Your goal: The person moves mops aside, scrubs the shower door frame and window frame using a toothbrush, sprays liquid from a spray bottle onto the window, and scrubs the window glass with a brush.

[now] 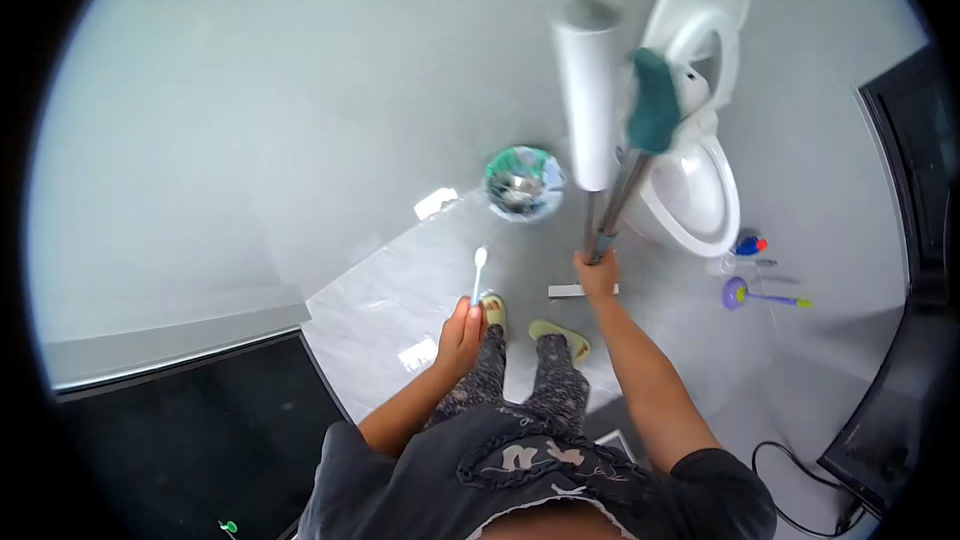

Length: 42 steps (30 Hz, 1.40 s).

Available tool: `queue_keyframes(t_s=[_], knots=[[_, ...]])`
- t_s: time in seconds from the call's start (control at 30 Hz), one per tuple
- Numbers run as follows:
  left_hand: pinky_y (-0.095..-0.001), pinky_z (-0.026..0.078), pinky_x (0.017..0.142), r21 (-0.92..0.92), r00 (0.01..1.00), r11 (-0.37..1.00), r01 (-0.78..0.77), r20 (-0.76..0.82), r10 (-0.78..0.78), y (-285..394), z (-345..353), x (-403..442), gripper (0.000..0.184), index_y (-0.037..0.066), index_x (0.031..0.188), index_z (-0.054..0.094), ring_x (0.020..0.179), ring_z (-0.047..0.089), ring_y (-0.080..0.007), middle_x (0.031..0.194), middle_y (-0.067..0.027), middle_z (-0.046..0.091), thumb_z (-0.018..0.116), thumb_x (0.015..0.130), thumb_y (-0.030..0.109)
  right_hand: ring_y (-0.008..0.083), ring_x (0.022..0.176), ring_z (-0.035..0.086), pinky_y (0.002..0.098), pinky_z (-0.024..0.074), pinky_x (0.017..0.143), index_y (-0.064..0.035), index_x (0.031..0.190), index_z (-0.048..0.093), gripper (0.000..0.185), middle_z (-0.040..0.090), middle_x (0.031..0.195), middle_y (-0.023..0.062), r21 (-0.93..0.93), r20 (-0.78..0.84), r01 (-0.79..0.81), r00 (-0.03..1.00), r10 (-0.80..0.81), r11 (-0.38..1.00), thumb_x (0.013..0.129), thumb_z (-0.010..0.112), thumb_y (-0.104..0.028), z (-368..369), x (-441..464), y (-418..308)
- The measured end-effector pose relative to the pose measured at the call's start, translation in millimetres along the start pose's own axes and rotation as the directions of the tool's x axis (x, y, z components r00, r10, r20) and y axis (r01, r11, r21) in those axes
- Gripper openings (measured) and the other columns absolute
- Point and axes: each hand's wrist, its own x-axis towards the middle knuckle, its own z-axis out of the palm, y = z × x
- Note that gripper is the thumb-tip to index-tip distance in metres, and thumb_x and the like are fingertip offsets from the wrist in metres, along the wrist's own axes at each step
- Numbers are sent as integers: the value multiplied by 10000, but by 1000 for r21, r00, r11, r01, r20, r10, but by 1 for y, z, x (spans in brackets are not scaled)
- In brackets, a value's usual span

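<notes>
The toothbrush [480,262] is in front of the body, its handle pinched in the left hand [461,338], a light hold that suits it if the head is kept clear of the bin [550,203] beyond. The right hand [599,273] is wrapped around two poles [622,197], one with a teal head [654,102], the other with a blurred white cylinder [588,105]; a firm grip should stop them splaying, with both ends best kept off the toilet [731,210].
</notes>
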Motion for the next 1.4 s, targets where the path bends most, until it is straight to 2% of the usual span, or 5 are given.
queue_keyframes(t_s=[0.1, 0.3, 0.57, 0.9, 1.4], knots=[[-202, 282, 435, -46, 988, 998, -32, -153, 24, -1, -67, -22, 253, 68, 786, 402, 481, 337, -52, 559, 24, 376, 316, 941, 248, 381, 759, 576, 423, 450, 648, -73, 1004, 483, 441, 601, 777, 183, 189, 206, -15, 978, -24, 982, 621, 665, -195, 78, -18, -51], [-170, 236, 380, -172, 881, 983, -66, -473, -24, -40, -149, -63, 259, 76, 803, 382, 427, 287, -26, 571, 28, 368, 306, 944, 279, 390, 849, 559, 439, 449, 709, -89, 1029, 457, 455, 587, 925, 199, 2, 335, 38, 942, -37, 999, 633, 653, -196, 216, -40, -120], [-172, 260, 366, -231, 805, 973, 14, -575, -148, -95, -180, -75, 258, 74, 794, 377, 415, 317, -36, 557, 13, 379, 311, 939, 278, 391, 884, 550, 434, 448, 747, -64, 1094, 426, 521, 576, 945, 205, -2, 228, 115, 967, -111, 993, 652, 656, -217, 325, -37, -125], [-174, 254, 362, -325, 867, 944, 55, -453, -207, -101, -186, -49, 264, 75, 794, 373, 413, 304, -37, 559, 14, 371, 306, 942, 282, 396, 971, 525, 403, 445, 806, 25, 1302, 199, 937, 509, 1088, 267, -175, 535, 142, 844, -27, 974, 608, 737, -299, 320, -32, -142], [-168, 254, 375, -398, 930, 917, 1, -336, -147, -80, -175, -48, 165, 87, 862, 369, 443, 317, -33, 613, 14, 390, 351, 933, 235, 393, 1213, 279, 421, 251, 1012, -44, 1368, -22, 1189, 260, 1321, 263, -39, 480, 238, 856, -191, 970, 556, 792, -347, 238, -52, -177]])
